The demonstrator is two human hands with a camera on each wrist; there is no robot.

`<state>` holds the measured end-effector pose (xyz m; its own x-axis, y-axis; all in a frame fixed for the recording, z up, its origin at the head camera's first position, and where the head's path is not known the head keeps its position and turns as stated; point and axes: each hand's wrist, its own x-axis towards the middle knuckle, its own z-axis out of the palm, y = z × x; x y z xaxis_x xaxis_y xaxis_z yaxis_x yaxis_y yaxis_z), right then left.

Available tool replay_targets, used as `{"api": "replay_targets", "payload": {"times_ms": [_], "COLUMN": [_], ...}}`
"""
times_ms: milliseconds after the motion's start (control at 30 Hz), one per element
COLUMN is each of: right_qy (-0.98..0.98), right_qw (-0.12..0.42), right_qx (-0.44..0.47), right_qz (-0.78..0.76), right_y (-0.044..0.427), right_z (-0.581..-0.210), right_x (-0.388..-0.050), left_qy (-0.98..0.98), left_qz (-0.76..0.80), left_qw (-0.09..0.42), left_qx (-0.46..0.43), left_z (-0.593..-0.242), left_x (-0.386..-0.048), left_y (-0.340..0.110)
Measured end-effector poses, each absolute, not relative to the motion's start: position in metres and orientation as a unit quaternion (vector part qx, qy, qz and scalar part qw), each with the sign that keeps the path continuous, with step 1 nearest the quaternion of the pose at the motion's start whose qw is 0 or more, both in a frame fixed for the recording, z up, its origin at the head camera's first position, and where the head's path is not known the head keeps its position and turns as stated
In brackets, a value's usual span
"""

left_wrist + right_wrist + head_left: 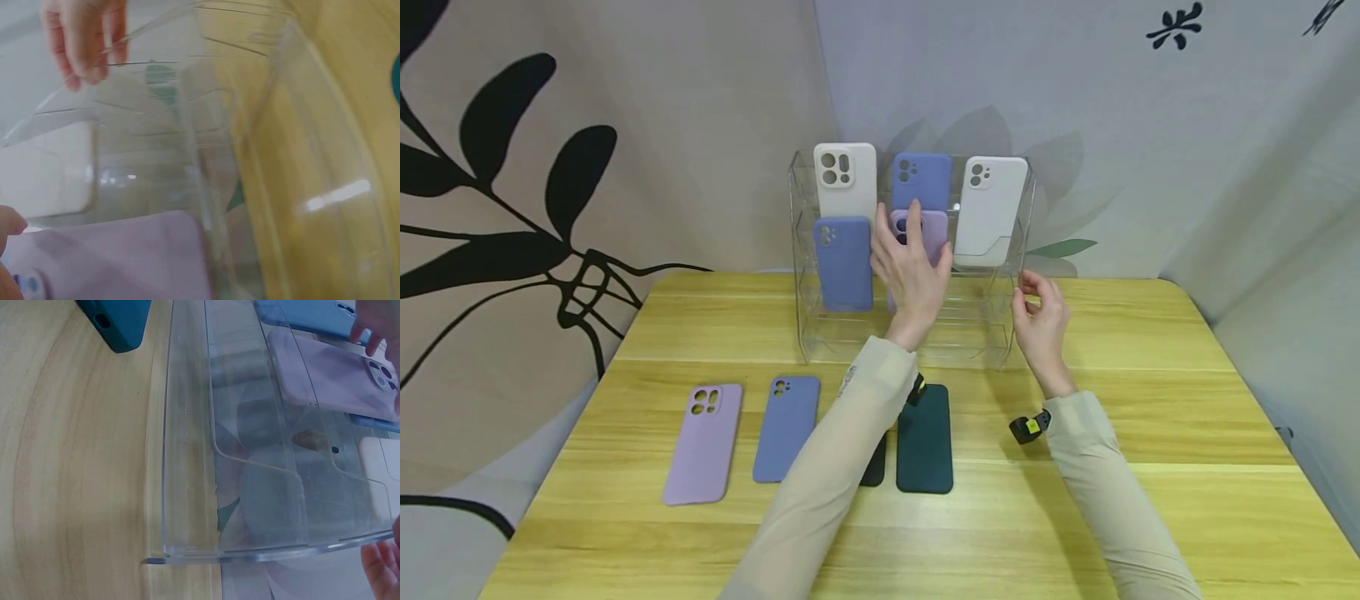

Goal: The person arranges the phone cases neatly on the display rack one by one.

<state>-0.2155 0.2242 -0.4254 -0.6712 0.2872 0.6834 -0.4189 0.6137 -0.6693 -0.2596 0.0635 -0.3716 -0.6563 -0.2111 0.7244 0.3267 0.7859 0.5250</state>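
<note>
My left hand [912,279] holds a lilac phone case [934,233] by its edges, fingers spread over its upper part, in the middle of the clear stepped rack [831,337]. In the right wrist view the lilac case [331,378] leans in its tier, with the left fingers [375,328] around its camera end. At the rack's right side, my right hand [1043,325] pinches the clear side panel; in the left wrist view these fingers [87,40] cross its edge. A blue case [920,179] stands behind the lilac one.
The rack also holds two white cases [847,179] [988,208] and a blue case [844,267]. On the wooden table [1120,517] in front lie a lilac case [703,446], a blue case [786,429], a black case [876,467] partly under the left sleeve, and a dark green case [925,442].
</note>
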Motion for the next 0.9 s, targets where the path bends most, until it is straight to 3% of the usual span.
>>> {"api": "replay_targets", "payload": {"times_ms": [500,900], "right_qy": [-0.801,-0.807], "right_qw": [0.401,0.399], "right_qx": [0.038,0.045], "right_qz": [0.443,0.433], "right_y": [0.224,0.224], "right_z": [-0.428,-0.427], "right_x": [-0.215,-0.214], "left_qy": [-0.860,-0.850], "left_qz": [-0.351,-0.364], "left_qw": [0.355,0.365], "left_qx": [-0.104,-0.107], "left_z": [-0.350,-0.363], "left_x": [-0.231,-0.213], "left_y": [0.028,-0.016]}}
